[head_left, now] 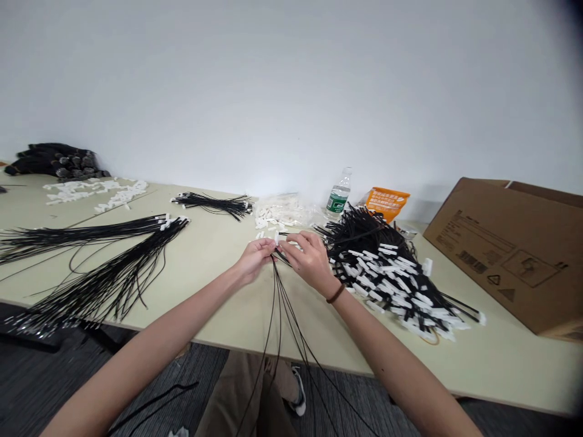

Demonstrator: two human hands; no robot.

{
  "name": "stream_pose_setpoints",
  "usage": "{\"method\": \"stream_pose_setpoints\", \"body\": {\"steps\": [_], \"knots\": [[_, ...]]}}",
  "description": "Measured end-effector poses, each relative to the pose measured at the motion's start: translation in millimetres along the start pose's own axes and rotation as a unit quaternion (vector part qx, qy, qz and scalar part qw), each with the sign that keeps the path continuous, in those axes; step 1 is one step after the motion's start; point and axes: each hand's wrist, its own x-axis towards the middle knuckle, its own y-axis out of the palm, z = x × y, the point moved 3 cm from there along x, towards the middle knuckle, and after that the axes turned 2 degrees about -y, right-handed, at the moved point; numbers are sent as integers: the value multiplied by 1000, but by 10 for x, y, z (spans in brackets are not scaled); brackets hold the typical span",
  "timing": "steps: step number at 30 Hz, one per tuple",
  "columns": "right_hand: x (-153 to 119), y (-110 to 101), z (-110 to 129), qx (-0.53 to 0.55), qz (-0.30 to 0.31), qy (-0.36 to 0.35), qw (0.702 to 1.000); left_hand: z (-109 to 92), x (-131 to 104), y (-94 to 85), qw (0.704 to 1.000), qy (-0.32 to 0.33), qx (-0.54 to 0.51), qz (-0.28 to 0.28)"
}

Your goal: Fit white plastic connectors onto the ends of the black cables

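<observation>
Left hand (258, 258) pinches thin black cables (283, 292), tails hanging past the pale green tabletop (223, 315), likely to avoid snags. Small white plastic connector (277, 237) sits between both hands' fingertips; can't tell exact grip of right hand (310, 260).

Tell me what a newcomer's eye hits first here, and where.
Probably the big heap of black strands and white pieces, spread on the table to the right of the hands. Next, the left hand and right hand meeting mid-frame at a small white piece, with thin black wires trailing past the near edge. Then the large brown cardboard box at the far right.
</observation>
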Motion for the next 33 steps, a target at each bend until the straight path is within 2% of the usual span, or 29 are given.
{"method": "stream_pose_setpoints", "body": {"steps": [2,6,9,14,18,20,21,23,24,26,28,29,31,32,33], "knots": [[7,6,47,7,5,-37,999,0,6,-23,1000,-4,-14,-20],[9,71,129,21,64,-113,991,-8,5,-57,999,-6,-13,-36],[-3,127,134,12,84,-135,987,-8,3,-56,1000,-10,-7,-27],[-49,199,100,24,101,-142,984,9,12,-62,999,-15,-7,-44],[-67,227,78,121,91,-103,983,9,22,-71,998,-16,-14,-55],[-52,223,42,208,63,-32,976,0,29,-78,998,-10,-17,-56],[-41,217,8,259,43,24,965,-6,34,-83,998,-6,-16,-56],[-20,199,-89,372,-8,164,914,-16,46,-98,998,5,-11,-58],[-14,188,-148,430,-40,237,871,-20,52,-110,998,10,-7,-63],[-9,154,-277,531,-120,354,761,-26,61,-136,997,19,0,-78],[-16,106,-424,592,-207,421,655,-28,66,-161,995,25,6,-96],[-28,80,-504,602,-246,444,617,-28,67,-172,994,26,9,-105],[-78,28,-671,586,-313,483,571,-27,68,-187,992,25,12,-120],[-113,1,-747,560,-337,501,567,-26,69,-192,992,24,12,-126],[-145,-30,-810,525,-352,513,581,-25,70,-196,991,23,13,-131]]}}
